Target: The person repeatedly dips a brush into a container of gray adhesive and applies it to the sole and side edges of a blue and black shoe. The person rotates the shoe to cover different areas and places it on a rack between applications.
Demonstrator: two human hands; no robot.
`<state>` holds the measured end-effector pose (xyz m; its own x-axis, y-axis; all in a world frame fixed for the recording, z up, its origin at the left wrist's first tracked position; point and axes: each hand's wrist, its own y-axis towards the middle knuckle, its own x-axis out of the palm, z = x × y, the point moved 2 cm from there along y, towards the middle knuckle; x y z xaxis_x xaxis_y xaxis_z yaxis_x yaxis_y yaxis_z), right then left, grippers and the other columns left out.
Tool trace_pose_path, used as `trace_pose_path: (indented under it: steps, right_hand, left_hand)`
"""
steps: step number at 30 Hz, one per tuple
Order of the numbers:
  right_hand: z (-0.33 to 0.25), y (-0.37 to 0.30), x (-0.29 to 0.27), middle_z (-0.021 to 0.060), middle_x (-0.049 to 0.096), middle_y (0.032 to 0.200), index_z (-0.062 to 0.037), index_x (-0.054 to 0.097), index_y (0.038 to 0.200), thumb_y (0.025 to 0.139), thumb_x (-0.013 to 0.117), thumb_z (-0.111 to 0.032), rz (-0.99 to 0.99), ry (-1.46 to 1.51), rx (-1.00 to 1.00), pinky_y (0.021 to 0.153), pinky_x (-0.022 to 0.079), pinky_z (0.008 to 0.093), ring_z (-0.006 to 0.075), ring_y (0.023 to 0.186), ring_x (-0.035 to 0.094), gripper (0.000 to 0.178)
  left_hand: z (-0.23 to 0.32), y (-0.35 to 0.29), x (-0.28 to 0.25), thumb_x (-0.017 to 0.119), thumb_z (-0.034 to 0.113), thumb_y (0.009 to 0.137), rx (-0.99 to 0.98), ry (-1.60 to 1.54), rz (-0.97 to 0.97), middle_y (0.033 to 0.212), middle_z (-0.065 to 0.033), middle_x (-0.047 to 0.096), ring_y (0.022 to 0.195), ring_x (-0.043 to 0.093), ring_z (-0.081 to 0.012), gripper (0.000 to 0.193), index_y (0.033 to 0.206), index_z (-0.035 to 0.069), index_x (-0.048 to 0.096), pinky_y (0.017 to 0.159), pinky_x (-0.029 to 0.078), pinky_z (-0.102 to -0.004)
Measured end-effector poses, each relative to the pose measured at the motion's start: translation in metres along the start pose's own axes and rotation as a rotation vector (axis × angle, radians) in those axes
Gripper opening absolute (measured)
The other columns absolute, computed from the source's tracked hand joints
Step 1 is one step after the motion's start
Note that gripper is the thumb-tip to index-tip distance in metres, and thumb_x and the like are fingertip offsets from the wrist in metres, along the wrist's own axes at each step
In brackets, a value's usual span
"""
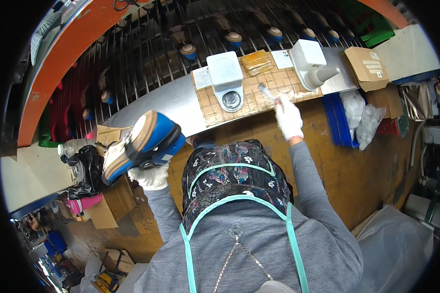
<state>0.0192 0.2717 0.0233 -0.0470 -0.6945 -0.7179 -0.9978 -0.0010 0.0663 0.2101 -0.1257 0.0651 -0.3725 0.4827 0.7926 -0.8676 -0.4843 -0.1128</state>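
- We've got a blue shoe [154, 134] gripped in our left hand [151, 177]
- Our right hand [289, 119] is pinching a brush [266, 91] over the mat [249, 100] on the tabletop [173, 105]

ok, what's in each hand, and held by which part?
Left hand: blue shoe, held at its near side; exact finger placement hidden. Right hand: slim brush-like tool, held by its near end.
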Motion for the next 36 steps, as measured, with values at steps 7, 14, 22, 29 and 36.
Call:
trace_pose_path:
  steps: [7, 14, 22, 29, 36]
  right_hand:
    - [-0.031, -0.014, 0.009, 0.0162, 0.067, 0.084, -0.0105, 0.059, 0.097, 0.094, 0.061, -0.026, -0.179, -0.057, -0.056, 0.069, 0.047, 0.0474, 0.0367, 0.079, 0.066, 0.016]
    - [-0.051, -0.009, 0.031, 0.0098, 0.064, 0.075, -0.0183, 0.063, 0.091, 0.088, 0.067, -0.021, -0.061, -0.502, -0.315, 0.062, 0.040, 0.0469, 0.0326, 0.072, 0.064, 0.006]
    - [-0.057, -0.001, 0.061, 0.0060, 0.063, 0.086, -0.0216, 0.066, 0.091, 0.086, 0.066, -0.027, -0.035, -0.707, -0.368, 0.076, 0.039, 0.0477, 0.0295, 0.087, 0.061, 0.007]
    - [-0.047, 0.000, 0.057, 0.0134, 0.070, 0.085, -0.0157, 0.073, 0.098, 0.092, 0.061, -0.031, -0.147, -0.431, -0.141, 0.080, 0.042, 0.0455, 0.0282, 0.083, 0.067, 0.020]
    - [-0.009, 0.003, 0.043, 0.0046, 0.065, 0.072, -0.0088, 0.067, 0.095, 0.095, 0.060, -0.031, -0.473, 0.477, 0.440, 0.056, 0.041, 0.0288, 0.0126, 0.061, 0.054, 0.023]
  left_hand:
    - [0.022, 0.006, 0.018, 0.094, 0.046, 0.061, 0.170, -0.061, -0.052, 0.147, -0.0110, 0.053, 0.133, 0.051, -0.0366, 0.102, 0.147, 0.018, 0.047, 0.110, 0.041, -0.0661]
    - [0.043, 0.024, 0.037, 0.092, 0.040, 0.068, 0.308, 0.091, -0.090, 0.151, -0.0157, 0.046, 0.141, 0.043, -0.0360, 0.095, 0.147, 0.012, 0.047, 0.119, 0.033, -0.0592]
    - [0.037, 0.030, 0.041, 0.084, 0.026, 0.081, 0.500, 0.284, -0.024, 0.148, -0.0128, 0.051, 0.135, 0.049, -0.0337, 0.076, 0.146, 0.011, 0.049, 0.118, 0.034, -0.0541]
    - [0.035, 0.037, 0.041, 0.084, 0.020, 0.081, 0.818, 0.924, 0.071, 0.136, -0.0056, 0.058, 0.125, 0.056, -0.0281, 0.064, 0.138, 0.014, 0.055, 0.111, 0.041, -0.0534]
    - [0.009, 0.052, 0.051, 0.077, 0.020, 0.086, 0.913, 0.907, 0.008, 0.133, -0.0133, 0.059, 0.120, 0.060, -0.0286, 0.056, 0.136, 0.007, 0.055, 0.106, 0.047, -0.0486]
